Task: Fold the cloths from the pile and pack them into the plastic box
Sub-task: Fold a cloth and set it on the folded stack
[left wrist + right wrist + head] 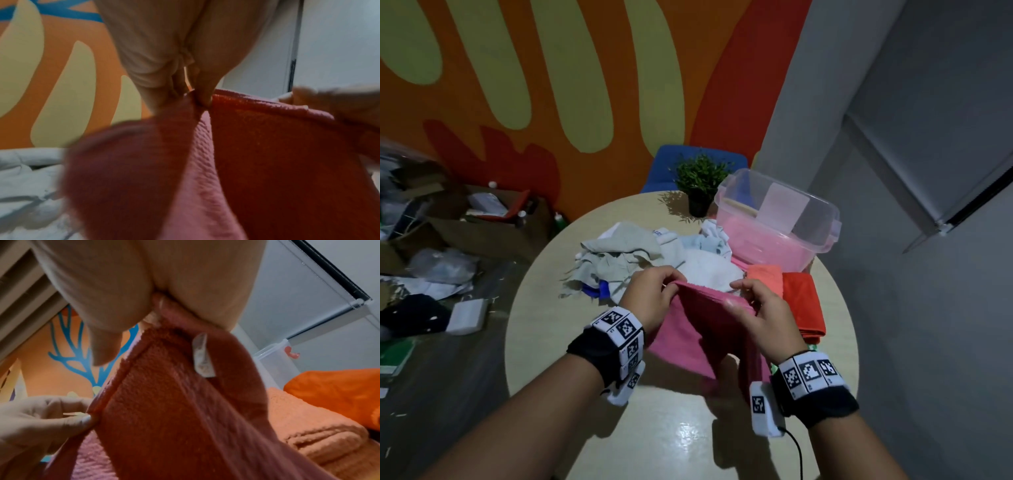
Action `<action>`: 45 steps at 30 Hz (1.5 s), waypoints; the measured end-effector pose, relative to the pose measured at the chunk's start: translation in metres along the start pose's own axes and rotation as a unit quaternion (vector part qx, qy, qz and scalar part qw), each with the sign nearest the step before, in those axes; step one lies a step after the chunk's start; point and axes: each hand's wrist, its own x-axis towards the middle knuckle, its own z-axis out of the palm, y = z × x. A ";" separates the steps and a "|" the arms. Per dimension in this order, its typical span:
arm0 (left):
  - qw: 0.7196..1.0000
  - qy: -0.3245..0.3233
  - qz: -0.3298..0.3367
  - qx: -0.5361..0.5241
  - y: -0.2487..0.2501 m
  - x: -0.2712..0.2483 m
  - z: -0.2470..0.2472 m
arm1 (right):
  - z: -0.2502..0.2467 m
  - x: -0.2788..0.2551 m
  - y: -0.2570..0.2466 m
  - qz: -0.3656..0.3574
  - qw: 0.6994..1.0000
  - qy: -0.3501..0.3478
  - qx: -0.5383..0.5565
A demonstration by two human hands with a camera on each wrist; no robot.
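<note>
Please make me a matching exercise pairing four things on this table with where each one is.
Things:
1. pink towel
2. plastic box
3. potted plant
4. red cloth

Places:
A. far edge of the table
B. folded, right of the hands
C. held up by both hands
D. far right, pink cloth inside

Pairs: 1-C, 2-D, 3-A, 4-B

Both my forearms are bare, no sleeves. Each wrist has a black wristband (594, 349) with white blocks (621, 329) covered in black square codes, and a thin black cable (796, 452) hangs off the right one.
</note>
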 end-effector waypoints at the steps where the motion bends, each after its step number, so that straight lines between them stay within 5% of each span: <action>1: 1.000 0.015 -0.003 -0.005 0.000 0.000 0.000 | -0.001 0.000 -0.001 0.000 1.000 -0.003 -0.019; 11: 0.997 -0.066 0.046 0.006 -0.005 0.022 -0.033 | -0.039 0.014 -0.005 0.014 0.981 0.125 -0.148; 17: 0.988 -0.146 0.043 0.037 -0.006 0.033 -0.063 | -0.054 0.024 -0.008 0.022 0.982 0.185 -0.026; 27: 0.987 0.085 -0.021 -0.134 -0.017 0.028 -0.090 | -0.070 0.018 -0.007 -0.019 0.975 0.209 0.079; 33: 0.991 0.045 -0.043 -0.118 -0.028 0.026 -0.081 | -0.059 0.027 0.002 0.032 0.973 0.185 0.133; 40: 0.956 0.156 -0.037 -0.247 -0.007 0.022 -0.085 | -0.059 0.032 -0.020 0.046 0.948 0.235 0.209; 45: 0.962 0.105 -0.022 -0.252 -0.014 0.016 -0.106 | -0.067 0.016 -0.024 0.035 0.966 0.192 0.170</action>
